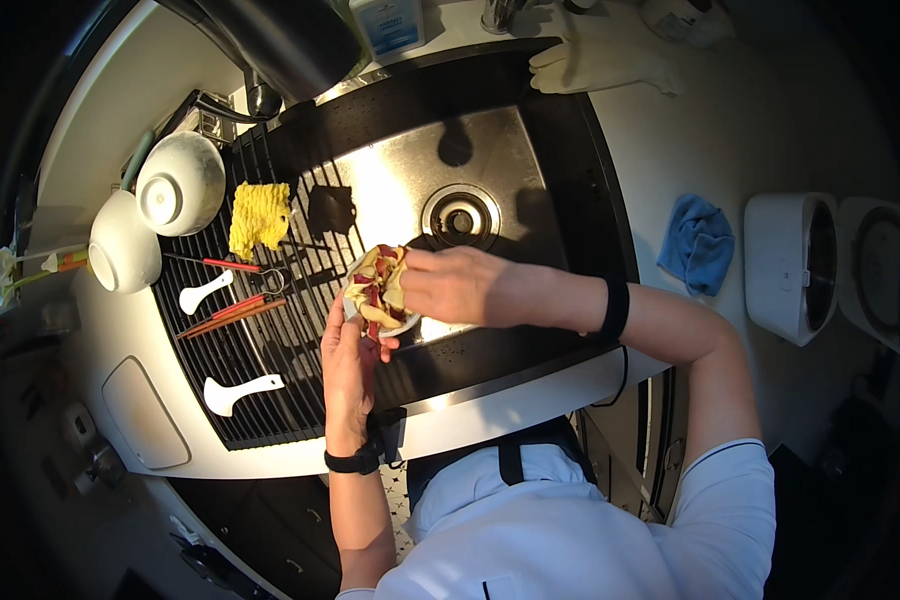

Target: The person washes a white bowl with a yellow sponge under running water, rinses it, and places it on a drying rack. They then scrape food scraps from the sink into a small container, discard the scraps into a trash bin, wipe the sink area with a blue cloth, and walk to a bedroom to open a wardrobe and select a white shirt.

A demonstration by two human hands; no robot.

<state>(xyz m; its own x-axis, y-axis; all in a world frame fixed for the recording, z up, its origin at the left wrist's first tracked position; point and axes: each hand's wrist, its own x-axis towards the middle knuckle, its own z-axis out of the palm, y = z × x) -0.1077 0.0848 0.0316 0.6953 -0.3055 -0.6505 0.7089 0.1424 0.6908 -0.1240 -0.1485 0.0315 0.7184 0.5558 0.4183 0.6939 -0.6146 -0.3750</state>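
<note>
Over the front of the sink, my left hand (352,352) holds a small white bowl (350,307) from its left and near side. Thin pale-yellow and dark-red strips, which look like fruit peelings (375,292), fill the bowl to above its rim. My right hand (457,285) reaches in from the right, its fingers bent and closed on the peelings at that side. Its fingertips are partly hidden among the strips. Below lies the stainless steel sink basin (495,150), with the round drain strainer (460,219) just beyond my right hand.
A black roll-up drying rack (247,420) covers the sink's left part. On it are upturned white bowls (180,184), a yellow cloth (259,219), white soup spoons (240,391), chopsticks (232,315) and red-handled tongs (229,265). A blue cloth (697,244) and white appliance (784,262) stand right; gloves (600,67) lie behind.
</note>
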